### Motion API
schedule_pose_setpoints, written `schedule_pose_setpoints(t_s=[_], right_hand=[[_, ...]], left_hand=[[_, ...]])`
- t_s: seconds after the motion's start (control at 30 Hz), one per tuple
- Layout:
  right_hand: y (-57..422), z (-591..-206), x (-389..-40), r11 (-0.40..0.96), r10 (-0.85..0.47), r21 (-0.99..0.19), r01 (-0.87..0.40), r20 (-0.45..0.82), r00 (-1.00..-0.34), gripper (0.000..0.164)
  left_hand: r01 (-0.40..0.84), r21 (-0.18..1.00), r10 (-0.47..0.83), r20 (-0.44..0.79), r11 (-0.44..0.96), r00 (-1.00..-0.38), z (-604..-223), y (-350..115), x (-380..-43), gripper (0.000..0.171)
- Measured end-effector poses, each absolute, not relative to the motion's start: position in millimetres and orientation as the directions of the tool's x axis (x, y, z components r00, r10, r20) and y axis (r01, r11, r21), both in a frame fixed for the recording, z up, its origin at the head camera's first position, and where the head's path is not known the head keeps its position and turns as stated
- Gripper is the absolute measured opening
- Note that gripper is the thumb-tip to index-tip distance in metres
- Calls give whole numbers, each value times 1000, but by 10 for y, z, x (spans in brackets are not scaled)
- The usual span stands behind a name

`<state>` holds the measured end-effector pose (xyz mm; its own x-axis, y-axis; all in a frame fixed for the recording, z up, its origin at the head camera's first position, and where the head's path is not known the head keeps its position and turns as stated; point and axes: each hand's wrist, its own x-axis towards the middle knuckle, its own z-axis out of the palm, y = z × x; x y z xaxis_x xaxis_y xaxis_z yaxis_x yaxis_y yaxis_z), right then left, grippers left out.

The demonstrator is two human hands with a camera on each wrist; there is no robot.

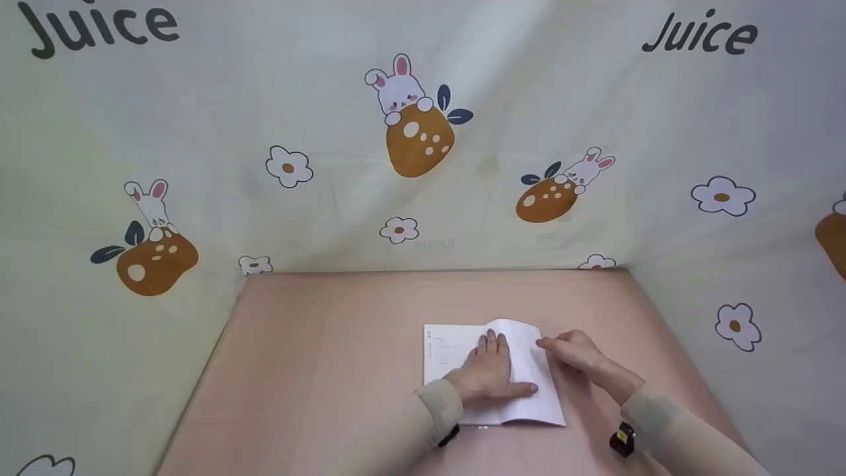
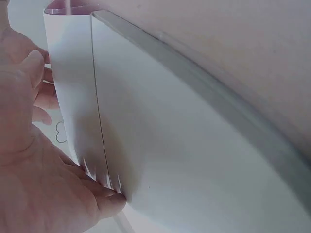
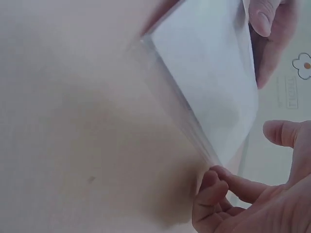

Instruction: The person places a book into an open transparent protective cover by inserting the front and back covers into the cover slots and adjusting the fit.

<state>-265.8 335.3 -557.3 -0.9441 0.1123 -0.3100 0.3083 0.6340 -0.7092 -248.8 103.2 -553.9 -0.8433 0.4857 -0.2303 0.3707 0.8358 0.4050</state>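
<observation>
A white booklet (image 1: 522,357) lies opened on the table, faint print showing on its left page (image 1: 439,357). Its right side bows up in a curve away from the fold. My left hand (image 1: 490,373) rests flat over the middle of the booklet, fingers pointing away and thumb stretched to the right. At the booklet's right edge, my right hand (image 1: 581,354) holds the margin with curled fingers. The right wrist view shows those fingers (image 3: 214,187) bent at the corner of the pages, with the thumb (image 3: 279,132) held apart. In the left wrist view the raised cover or page (image 2: 146,121) fills the middle.
A pinkish table (image 1: 317,357) spreads around the booklet. Pale cloth walls (image 1: 330,99) printed with rabbits, fruit and flowers rise at the back and both sides. A black wrist device (image 1: 622,439) hangs below the right sleeve.
</observation>
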Motion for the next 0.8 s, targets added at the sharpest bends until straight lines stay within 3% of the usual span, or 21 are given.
schedule_pose_setpoints(t_s=[0.3,0.57,0.8], right_hand=[[3309,-5533,-2722,496,-11,-780,383,-447,-895,46],[3166,-5505,-2734,453,-23,-800,393,-451,-892,37],[3124,-5501,-2736,471,-18,-789,393,-454,-891,32]], left_hand=[[308,518,451,-175,798,-875,-5547,993,-2536,122],[295,520,429,-156,802,-890,-5588,959,-2556,123],[332,445,458,-211,832,-864,-5520,974,-2400,143]])
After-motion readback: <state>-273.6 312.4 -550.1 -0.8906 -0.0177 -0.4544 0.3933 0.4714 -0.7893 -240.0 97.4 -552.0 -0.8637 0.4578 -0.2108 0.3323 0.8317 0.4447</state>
